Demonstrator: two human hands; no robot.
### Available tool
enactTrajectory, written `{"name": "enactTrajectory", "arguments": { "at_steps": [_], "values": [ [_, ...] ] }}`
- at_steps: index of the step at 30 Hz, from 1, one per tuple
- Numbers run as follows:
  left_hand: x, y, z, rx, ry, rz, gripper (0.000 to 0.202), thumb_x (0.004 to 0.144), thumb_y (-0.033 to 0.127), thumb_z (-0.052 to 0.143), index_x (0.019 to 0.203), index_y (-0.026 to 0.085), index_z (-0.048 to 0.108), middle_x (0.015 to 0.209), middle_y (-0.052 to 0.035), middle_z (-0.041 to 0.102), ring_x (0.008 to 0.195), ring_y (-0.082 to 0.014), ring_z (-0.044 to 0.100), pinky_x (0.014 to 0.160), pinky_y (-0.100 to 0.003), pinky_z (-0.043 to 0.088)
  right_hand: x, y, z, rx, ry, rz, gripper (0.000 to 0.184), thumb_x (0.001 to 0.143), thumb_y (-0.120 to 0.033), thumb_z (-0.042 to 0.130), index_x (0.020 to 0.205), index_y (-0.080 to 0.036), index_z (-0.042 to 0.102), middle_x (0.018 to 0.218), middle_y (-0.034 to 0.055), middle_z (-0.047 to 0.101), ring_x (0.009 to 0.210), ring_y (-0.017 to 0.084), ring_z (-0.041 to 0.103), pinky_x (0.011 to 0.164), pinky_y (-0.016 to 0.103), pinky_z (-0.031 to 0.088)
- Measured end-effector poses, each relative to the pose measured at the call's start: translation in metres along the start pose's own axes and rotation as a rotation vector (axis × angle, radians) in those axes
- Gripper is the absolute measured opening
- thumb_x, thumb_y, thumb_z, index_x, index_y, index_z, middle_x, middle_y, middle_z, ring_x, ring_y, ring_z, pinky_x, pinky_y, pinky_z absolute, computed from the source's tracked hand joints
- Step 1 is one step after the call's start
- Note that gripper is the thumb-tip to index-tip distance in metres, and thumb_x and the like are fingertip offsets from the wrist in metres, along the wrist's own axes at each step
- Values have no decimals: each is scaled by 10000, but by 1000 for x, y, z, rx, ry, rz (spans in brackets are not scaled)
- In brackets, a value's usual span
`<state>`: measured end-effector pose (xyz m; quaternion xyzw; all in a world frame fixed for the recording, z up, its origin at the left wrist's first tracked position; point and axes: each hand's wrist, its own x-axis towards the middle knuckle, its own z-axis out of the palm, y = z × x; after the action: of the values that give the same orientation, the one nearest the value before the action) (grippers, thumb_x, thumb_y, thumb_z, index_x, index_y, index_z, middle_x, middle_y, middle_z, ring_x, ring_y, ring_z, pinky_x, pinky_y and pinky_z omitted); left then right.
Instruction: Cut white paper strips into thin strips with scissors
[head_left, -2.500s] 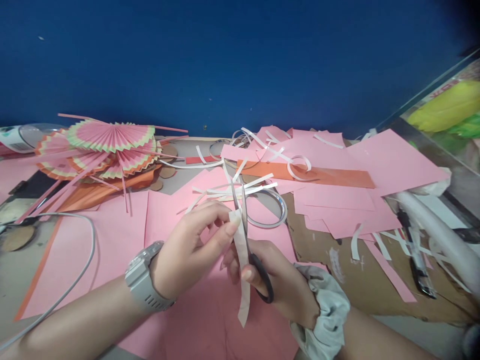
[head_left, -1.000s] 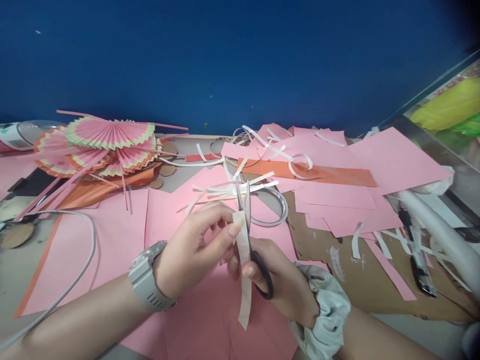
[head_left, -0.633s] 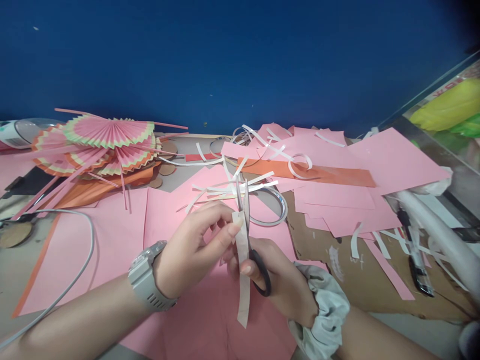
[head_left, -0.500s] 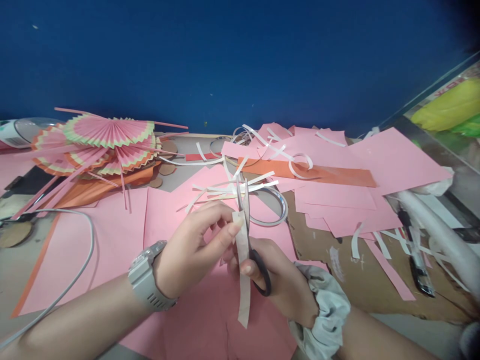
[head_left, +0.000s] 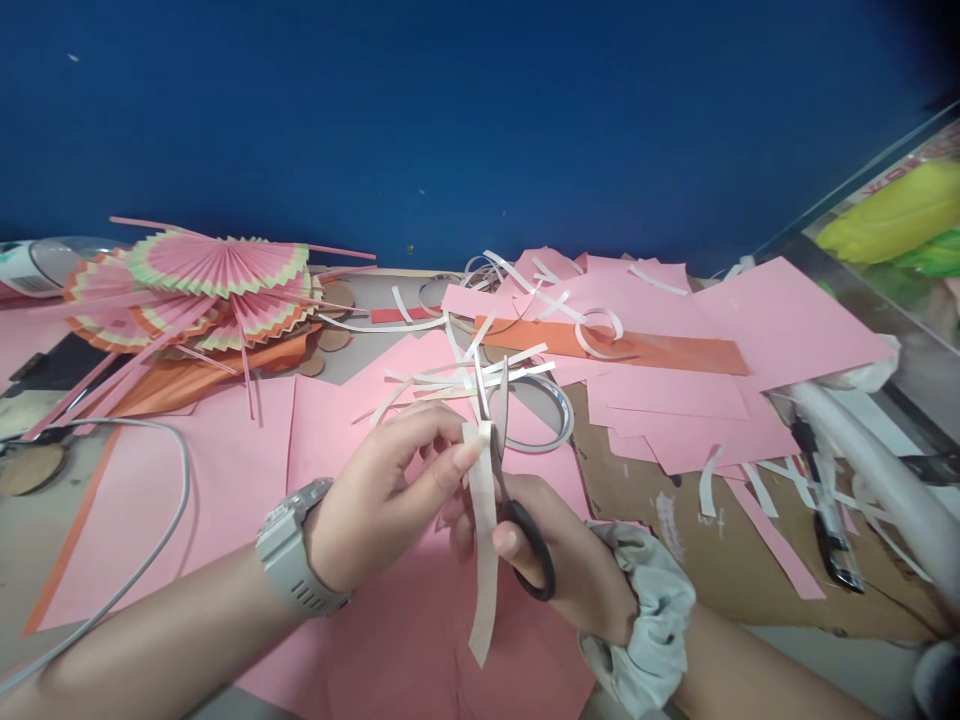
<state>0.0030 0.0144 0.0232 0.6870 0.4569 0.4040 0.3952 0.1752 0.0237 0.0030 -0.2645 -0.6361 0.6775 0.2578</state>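
Observation:
My left hand (head_left: 409, 490), with a grey watch on its wrist, pinches the upper end of a narrow whitish paper strip (head_left: 484, 560) that hangs down between my hands. Black-handled scissors (head_left: 529, 535) are in my right hand (head_left: 559, 555), thumb through a loop. Their blades point away from me and stand apart, beside the strip's top end. Below the hands lie pink paper sheets (head_left: 390, 650). Just beyond the blades are a roll of tape (head_left: 566, 415) and several loose white strips (head_left: 427, 378).
Pleated pink paper fans (head_left: 225, 265) sit at the left, near a grey cable (head_left: 184, 480). To the right, more pink sheets (head_left: 787, 320) and an orange strip (head_left: 690, 352) lie over cardboard (head_left: 630, 500). A box cutter (head_left: 829, 530) lies there too. A blue wall (head_left: 480, 130) stands behind.
The scissor blades have spread wider apart, and the black handle has swung slightly right. The strip's lower end has shifted a little left. My left hand keeps its pinch.

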Motion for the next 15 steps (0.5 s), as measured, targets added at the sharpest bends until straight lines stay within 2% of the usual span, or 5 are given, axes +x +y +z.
{"name": "enactTrajectory", "arguments": {
  "at_steps": [4,10,12,15],
  "values": [
    [-1,-1,1,-98,-55,-17,216,938,203,446,723,194,464,553,43,553,561,-93,524,635,-243,417,1,-1,-1,12,-23,-21,586,822,-691,438,923,-134,589,826,66,581,694,179,565,671,310,453],
    [-1,-1,1,-107,8,-44,227,945,280,433,735,203,468,587,40,522,574,-99,563,578,-240,428,2,-2,-2,8,-46,-22,590,818,-703,430,942,-147,584,838,66,578,775,202,571,706,320,456],
    [-1,0,1,-127,16,-54,230,948,299,424,741,207,466,611,38,519,568,-99,560,559,-241,429,2,0,-3,-9,-46,-17,586,823,-702,421,938,-149,576,808,49,555,716,180,546,680,310,448],
    [-1,2,1,-125,54,-43,235,943,305,429,732,209,468,648,28,524,569,-104,552,557,-253,429,1,1,-3,-102,-59,-5,592,851,-704,351,919,-153,559,676,-6,474,568,130,434,625,298,425]
  ]
}}
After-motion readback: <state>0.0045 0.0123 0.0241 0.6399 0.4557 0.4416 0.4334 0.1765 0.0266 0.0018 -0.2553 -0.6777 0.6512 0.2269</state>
